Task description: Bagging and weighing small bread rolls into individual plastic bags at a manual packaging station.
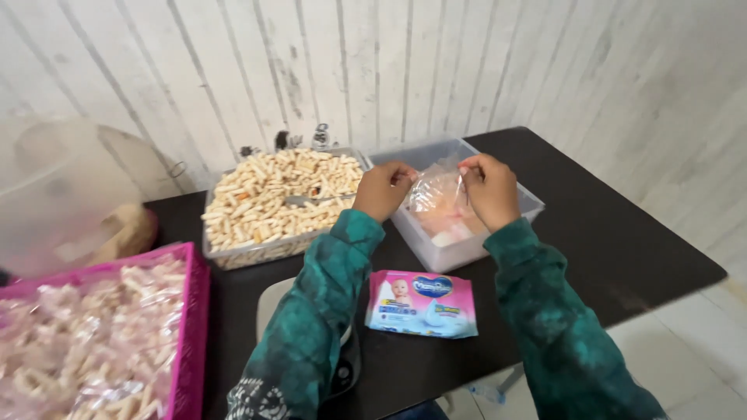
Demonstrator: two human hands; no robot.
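Snack tub: I see it left of the hands, heaped with tan sticks
Wipes pack: below the hands
Pink crate: far left, bagged snacks

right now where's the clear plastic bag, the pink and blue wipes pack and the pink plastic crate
clear plastic bag [436, 198], head view, on its crinkled middle between the hands
pink and blue wipes pack [422, 303], head view, on its front face
pink plastic crate [192, 327], head view, on its right wall
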